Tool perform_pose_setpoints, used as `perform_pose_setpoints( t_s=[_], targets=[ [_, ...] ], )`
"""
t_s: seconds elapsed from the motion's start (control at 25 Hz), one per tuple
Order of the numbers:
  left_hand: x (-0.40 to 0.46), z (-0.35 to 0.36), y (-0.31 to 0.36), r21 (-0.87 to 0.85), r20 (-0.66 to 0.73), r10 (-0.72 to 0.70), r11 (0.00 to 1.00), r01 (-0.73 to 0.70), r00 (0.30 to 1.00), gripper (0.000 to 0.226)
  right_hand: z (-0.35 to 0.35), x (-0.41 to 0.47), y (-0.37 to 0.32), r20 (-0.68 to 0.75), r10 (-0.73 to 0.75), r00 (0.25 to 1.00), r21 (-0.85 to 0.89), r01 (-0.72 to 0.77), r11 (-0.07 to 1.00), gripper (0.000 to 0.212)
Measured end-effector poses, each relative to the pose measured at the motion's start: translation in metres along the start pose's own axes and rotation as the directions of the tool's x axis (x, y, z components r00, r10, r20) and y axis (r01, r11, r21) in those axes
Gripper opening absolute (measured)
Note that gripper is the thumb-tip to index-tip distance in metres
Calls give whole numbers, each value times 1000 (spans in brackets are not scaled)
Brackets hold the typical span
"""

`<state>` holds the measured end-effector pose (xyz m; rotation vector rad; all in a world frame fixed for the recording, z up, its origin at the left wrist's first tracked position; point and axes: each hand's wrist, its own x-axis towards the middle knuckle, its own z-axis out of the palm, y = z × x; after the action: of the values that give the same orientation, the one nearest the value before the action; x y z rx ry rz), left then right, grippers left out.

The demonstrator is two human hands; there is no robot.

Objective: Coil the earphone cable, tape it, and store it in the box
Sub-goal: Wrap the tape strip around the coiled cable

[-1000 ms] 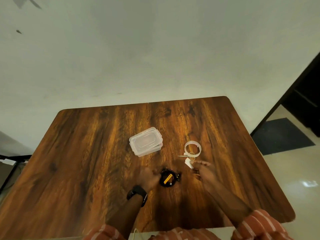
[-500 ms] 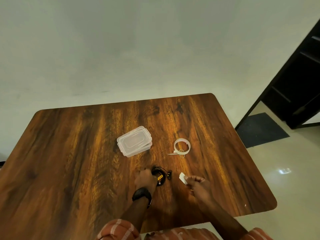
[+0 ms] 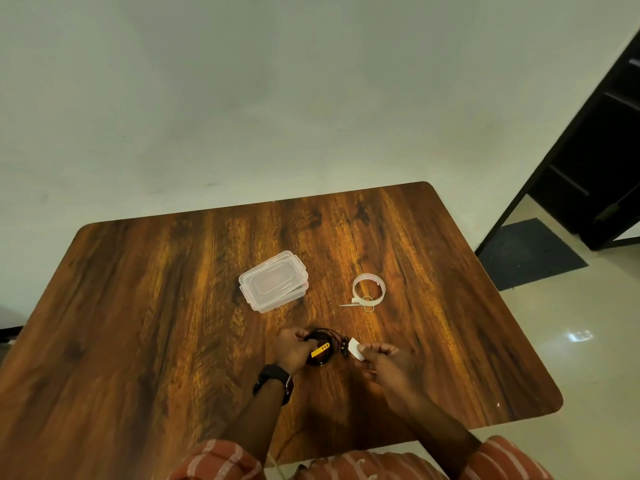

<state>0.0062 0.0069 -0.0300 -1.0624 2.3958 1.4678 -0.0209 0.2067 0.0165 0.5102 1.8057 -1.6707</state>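
The black earphone cable (image 3: 325, 336), coiled with a yellow part in its middle, lies on the wooden table (image 3: 138, 306) near the front. My left hand (image 3: 294, 348) grips the coil's left side. My right hand (image 3: 384, 362) pinches a small white piece of tape (image 3: 356, 348) just to the right of the coil. A clear plastic box (image 3: 273, 285) with its lid on sits behind the coil, to the left. The tape roll (image 3: 369, 287) lies behind, to the right, with small scissors (image 3: 360, 304) at its front edge.
A black watch (image 3: 273, 381) is on my left wrist. The table's right edge drops to a pale tiled floor with a dark mat (image 3: 530, 254) and a dark doorway (image 3: 595, 150) beyond. A plain wall stands behind the table.
My right hand came away from the tape roll and scissors with a cut piece of tape and now holds it beside the coil. My left hand has closed on the coil.
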Motion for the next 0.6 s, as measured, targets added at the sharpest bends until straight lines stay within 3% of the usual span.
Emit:
perform_pose_setpoints(
  t_s=[0.12,0.24,0.4,0.6],
  targets=[
    [-6,-10,9,-144,84,43,989,-30,996,10,17,4,-7,2,-13,1000,-25,13,1000,5],
    [-11,-16,17,-163,93,120,981,-104,988,15,35,8,-13,-51,-17,999,-65,14,998,2],
    [-23,-19,32,-124,-32,225,966,-227,974,12,53,10,-25,-67,-4,998,-74,-1,997,7],
    [-41,-21,50,67,-202,370,929,-364,907,15,63,3,-34,-62,20,998,-25,-22,999,10]
  ],
)
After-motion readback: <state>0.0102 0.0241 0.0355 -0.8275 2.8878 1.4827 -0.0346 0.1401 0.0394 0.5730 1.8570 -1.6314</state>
